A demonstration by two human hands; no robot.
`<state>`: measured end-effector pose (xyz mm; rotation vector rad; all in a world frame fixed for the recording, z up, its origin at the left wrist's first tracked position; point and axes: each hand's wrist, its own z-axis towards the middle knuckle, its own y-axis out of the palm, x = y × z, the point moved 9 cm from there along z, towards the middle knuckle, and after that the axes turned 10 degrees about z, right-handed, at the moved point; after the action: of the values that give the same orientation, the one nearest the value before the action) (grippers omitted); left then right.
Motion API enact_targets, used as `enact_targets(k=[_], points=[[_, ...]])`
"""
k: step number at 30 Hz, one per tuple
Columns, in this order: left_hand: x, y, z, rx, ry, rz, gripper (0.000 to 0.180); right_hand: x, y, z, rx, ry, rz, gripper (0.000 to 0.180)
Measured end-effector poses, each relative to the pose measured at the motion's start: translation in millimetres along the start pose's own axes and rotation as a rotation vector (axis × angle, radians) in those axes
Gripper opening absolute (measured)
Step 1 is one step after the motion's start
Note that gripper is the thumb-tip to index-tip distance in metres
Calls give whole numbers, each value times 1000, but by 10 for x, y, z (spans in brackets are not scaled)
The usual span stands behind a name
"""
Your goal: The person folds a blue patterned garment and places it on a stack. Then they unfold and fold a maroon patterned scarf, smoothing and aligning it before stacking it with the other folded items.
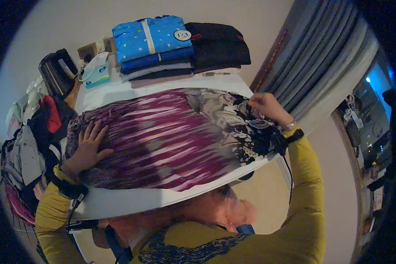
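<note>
A purple striped garment (163,141) lies spread across the white table (132,200); the left hand (89,147) presses flat, fingers splayed, anchoring it, while the right hand (263,105) pinches its far-right floral edge taut.

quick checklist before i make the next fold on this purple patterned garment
1. Left hand flat on the purple garment, pinning its left end: ok.
2. Right hand has a grip on the floral end: ok, fingers closed on the cloth.
3. Garment lies smooth: not ok, the floral end is bunched and ruffled near the table's right edge.
4. Garment fully on the white table: cannot tell, the dark floral edge sits at the rim.
5. Folded stack at the far end stays apart from the garment: ok.
6. Loose clothes pile on the left crowds the left hand: not ok.
</note>
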<state>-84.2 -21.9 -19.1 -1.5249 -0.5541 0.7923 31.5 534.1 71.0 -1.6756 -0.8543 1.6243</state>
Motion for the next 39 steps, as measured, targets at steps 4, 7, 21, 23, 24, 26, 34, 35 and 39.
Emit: enact_targets(k=[4,7,21,23,24,26,34,35,39], points=[[12,-71,-10,0,6,-29,86,301,-99,434,276,-145,-265,36],[-30,-47,-39,35,7,-12,85,412,27,717,239,-109,-283,41],[-3,-34,-66,34,-16,20,87,534,214,983,-81,-50,-153,30],[27,-65,-22,46,-2,14,87,648,136,948,-23,14,-282,23],[41,-83,-6,54,10,1,86,637,39,941,99,-26,-358,20],[46,-114,-40,56,9,-15,86,421,-317,916,534,-177,-487,14],[69,-196,-64,65,7,-29,85,778,-361,1003,286,67,-352,50],[76,-177,-29,82,21,-14,85,818,-275,916,176,113,-382,57],[-6,-116,-141,77,-3,29,85,836,26,961,-52,375,-143,57]])
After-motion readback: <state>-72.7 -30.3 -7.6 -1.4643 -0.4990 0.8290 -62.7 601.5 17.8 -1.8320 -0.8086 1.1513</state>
